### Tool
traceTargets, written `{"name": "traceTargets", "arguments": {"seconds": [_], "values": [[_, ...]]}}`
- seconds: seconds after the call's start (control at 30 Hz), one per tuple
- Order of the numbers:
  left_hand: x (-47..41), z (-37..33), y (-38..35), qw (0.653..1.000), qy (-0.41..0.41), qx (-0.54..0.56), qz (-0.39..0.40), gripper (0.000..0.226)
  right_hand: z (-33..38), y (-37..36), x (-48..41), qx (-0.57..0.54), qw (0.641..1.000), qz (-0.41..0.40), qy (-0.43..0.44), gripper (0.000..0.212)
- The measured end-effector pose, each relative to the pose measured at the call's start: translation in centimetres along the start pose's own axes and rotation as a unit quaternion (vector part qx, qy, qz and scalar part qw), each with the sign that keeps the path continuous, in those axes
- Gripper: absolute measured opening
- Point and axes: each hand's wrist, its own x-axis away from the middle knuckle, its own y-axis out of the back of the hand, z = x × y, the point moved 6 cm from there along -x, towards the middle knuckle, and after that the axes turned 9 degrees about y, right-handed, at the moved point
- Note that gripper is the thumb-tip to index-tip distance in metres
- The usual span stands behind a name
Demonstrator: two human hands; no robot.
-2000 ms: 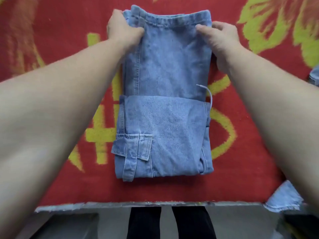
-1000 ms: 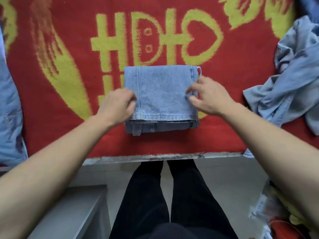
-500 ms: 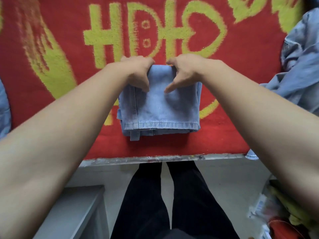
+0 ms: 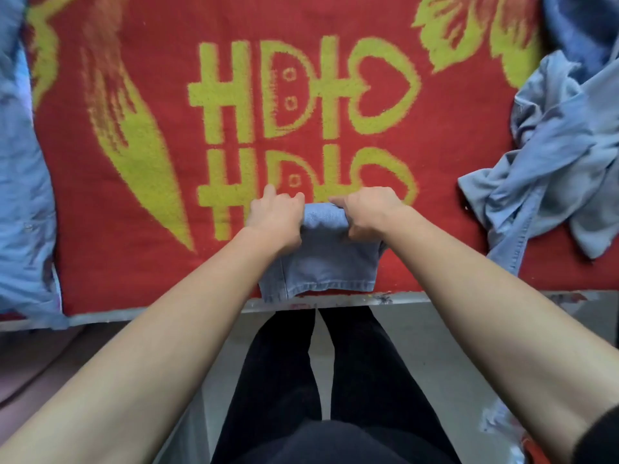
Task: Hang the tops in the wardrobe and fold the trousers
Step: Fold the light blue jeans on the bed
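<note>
As I have the bundle by both far corners, step: I judge this to be the last squaring of the folded light-blue denim trousers [image 4: 321,259], before they are set aside.
Left hand [image 4: 274,219]: grip clamped on the bundle's far-left corner, fingers curled over the fold.
Trousers: a compact folded block lying on the red pile blanket with yellow lettering [image 4: 167,78], between my two hands, hem seam facing me.
Right hand [image 4: 371,214]: grip clamped on the far-right corner, knuckles up.
Doing it well: I would keep both grips level and draw evenly, so that the stacked layers do not slide apart. Thick denim will probably spring open, so I would press it flat before letting go.
Risk: the near-left corner already reaches the grey front edge of the surface [image 4: 469,296]. Any further pull toward me could tip the block off.
Room, left: a pale-blue garment draped along the left margin [image 4: 23,195] lies well apart from the left hand, with bare blanket between.
Room, middle: open blanket beyond the hands, the safest way to slide the block.
Room, right: a crumpled pale-blue denim heap [image 4: 552,169] lies well apart from the right hand, one hem trailing toward the front edge. I would steer clear of it.
</note>
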Motion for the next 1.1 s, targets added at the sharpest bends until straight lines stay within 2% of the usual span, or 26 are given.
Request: {"name": "traceTargets", "arguments": {"seconds": [0.07, 0.13, 0.23, 0.3, 0.4, 0.53, 0.67, 0.8, 0.93, 1.03, 1.1], "values": [[1.3, 0.4, 0.6, 1.000, 0.016, 0.018, -0.009, 0.079, 0.7, 0.6, 1.5, 0.011, 0.999, -0.048, -0.015, 0.061], [3.2, 1.3, 2.1, 0.998, 0.022, 0.038, -0.044, 0.084, 1.7, 2.0, 3.4, 0.029, 0.995, -0.097, -0.021, 0.049], [6.6, 3.3, 5.6, 0.991, 0.025, 0.044, -0.125, 0.072, 3.4, 5.8, 7.1, 0.041, 0.982, -0.179, -0.030, 0.026], [9.7, 5.2, 9.5, 0.978, 0.038, 0.020, -0.206, 0.061, 5.0, 9.6, 10.4, 0.095, 0.959, -0.265, -0.034, 0.018], [15.3, 7.9, 16.3, 0.934, 0.049, 0.014, -0.354, 0.052, 7.8, 16.1, 16.3, 0.189, 0.905, -0.380, -0.040, 0.022], [24.0, 10.9, 23.7, 0.885, 0.033, 0.072, -0.459, 0.052, 11.4, 23.7, 24.4, 0.200, 0.849, -0.489, -0.026, 0.035], [31.4, 13.6, 27.4, 0.866, 0.102, 0.071, -0.484, 0.063, 15.8, 28.2, 30.7, 0.223, 0.821, -0.526, 0.027, 0.043], [36.8, 15.1, 27.0, 0.838, 0.141, 0.126, -0.512, 0.056, 19.1, 29.3, 34.8, 0.267, 0.788, -0.553, 0.051, 0.042], [42.0, 15.3, 22.0, 0.822, 0.218, 0.129, -0.511, 0.064, 23.2, 26.7, 36.8, 0.287, 0.778, -0.537, 0.155, 0.042], [46.3, 15.3, 16.7, 0.795, 0.286, 0.133, -0.518, 0.043, 27.0, 23.2, 37.0, 0.300, 0.774, -0.504, 0.240, 0.045], [49.3, 15.3, 12.7, 0.784, 0.339, 0.138, -0.501, 0.040, 30.2, 20.4, 36.9, 0.318, 0.765, -0.475, 0.299, 0.047]]}}
